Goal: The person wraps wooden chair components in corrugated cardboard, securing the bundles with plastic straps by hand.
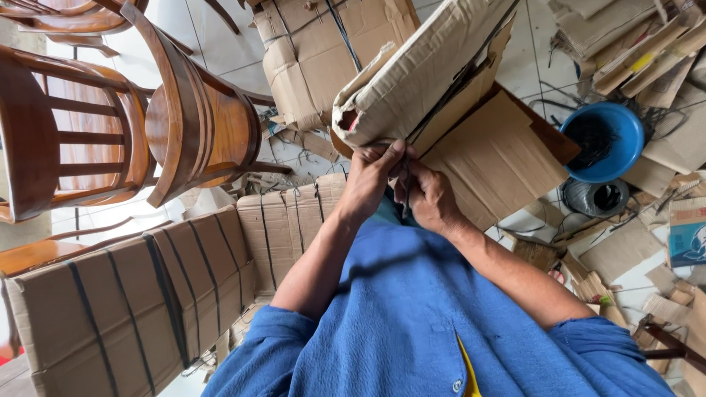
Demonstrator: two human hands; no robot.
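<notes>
A cardboard-wrapped bundle (423, 70) rests in front of the person, its lower edge meeting both hands. The left hand (371, 176) presses on that edge, fingers curled around a black strap (406, 187). Just beside it, the right hand (430, 198) pinches the same strap, fingers closed. Right of the bundle sits a blue bowl (604, 140); left of it stand wooden chairs (147, 125).

White tiled floor (173, 33) under wooden chairs (184, 125), strapped cardboard bundles (140, 294), blue bowl (603, 140), cardboard scraps (647, 51).
</notes>
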